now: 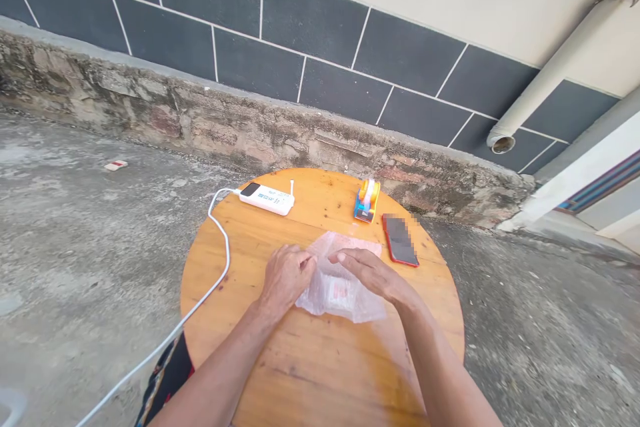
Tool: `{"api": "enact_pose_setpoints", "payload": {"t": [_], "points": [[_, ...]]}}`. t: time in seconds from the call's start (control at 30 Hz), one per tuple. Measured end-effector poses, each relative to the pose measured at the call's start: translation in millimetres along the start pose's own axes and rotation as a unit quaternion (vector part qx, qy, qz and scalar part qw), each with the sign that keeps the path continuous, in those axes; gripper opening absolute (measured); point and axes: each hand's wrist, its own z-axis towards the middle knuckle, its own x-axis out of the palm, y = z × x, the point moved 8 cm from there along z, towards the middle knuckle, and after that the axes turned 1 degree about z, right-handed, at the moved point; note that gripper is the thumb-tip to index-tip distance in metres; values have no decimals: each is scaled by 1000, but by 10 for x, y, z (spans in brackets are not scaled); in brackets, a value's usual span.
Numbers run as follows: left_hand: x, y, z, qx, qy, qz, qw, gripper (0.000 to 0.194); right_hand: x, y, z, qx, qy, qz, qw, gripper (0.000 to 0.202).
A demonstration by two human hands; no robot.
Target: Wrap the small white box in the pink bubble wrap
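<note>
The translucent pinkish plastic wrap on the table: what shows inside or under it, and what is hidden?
A small, whitish, red-marked item shows dimly through the translucent pinkish plastic wrap; its underside is covered, and its markings are unreadable.

Plastic wrap [327, 280] lies on the table [240, 267] before a tape dispenser [367, 203].

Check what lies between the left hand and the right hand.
Translucent plastic wrap lies between the left hand and the right hand, as the head view shows.
</note>
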Motion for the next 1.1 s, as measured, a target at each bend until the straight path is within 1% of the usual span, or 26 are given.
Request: {"api": "enact_pose_setpoints", "payload": {"t": [0.07,0.13,0.17,0.2,0.27,0.33,0.37,0.47,0.53,0.6,0.63,0.7,0.73,0.8,0.83,0.87,0.93,0.97,1.0,1.07,1.1], "points": [[-20,-75,-9,35,-18,-39,998,21,55,-75,199,23,28,33,999,39],[-47,-192,-32,94,-31,-121,988,23,98,-148,338,45,36,51,997,43],[-52,-244,-46,119,-27,-166,978,26,110,-176,379,53,34,55,996,45],[-41,-281,-58,134,-11,-204,970,28,118,-192,398,58,33,56,996,46],[29,-293,-67,120,43,-242,962,31,111,-181,374,56,26,47,997,46],[101,-245,-72,75,95,-249,961,30,79,-108,274,40,21,27,999,45],[123,-214,-73,52,112,-250,960,30,60,-50,199,28,22,16,999,44],[132,-136,-61,6,134,-279,951,30,-24,140,-100,4,12,-26,1000,43],[141,-92,-45,-17,144,-313,939,35,-90,260,-334,-1,-15,-80,997,39],[164,-46,-28,-38,151,-335,929,41,-70,391,-567,-24,-26,-133,990,34],[181,-23,-22,-47,155,-340,926,44,-15,446,-676,-41,-22,-155,987,31],[222,16,-18,-60,162,-343,923,47,195,485,-867,-68,4,-196,978,25],[247,32,-20,-65,166,-344,922,47,345,462,-948,-80,26,-217,973,23],[294,54,-32,-73,173,-339,922,38,670,335,-1081,-94,64,-261,959,19],[312,62,-39,-76,175,-334,923,32,819,275,-1139,-113,69,-282,950,15],[325,67,-48,-79,177,-330,924,28,932,237,-1193,-142,56,-302,941,13],[335,63,-66,-82,181,-319,926,30,1069,159,-1278,-164,37,-317,934,13],[330,54,-74,-81,184,-315,927,32,1076,152,-1310,-170,27,-304,937,14],[321,42,-81,-79,187,-311,929,35,1037,150,-1326,-161,16,-289,944,12],[292,15,-88,-72,190,-302,931,39,838,161,-1304,-119,-17,-258,959,13],[277,3,-89,-67,190,-298,933,40,699,156,-1266,-87,-42,-252,963,19]]}}
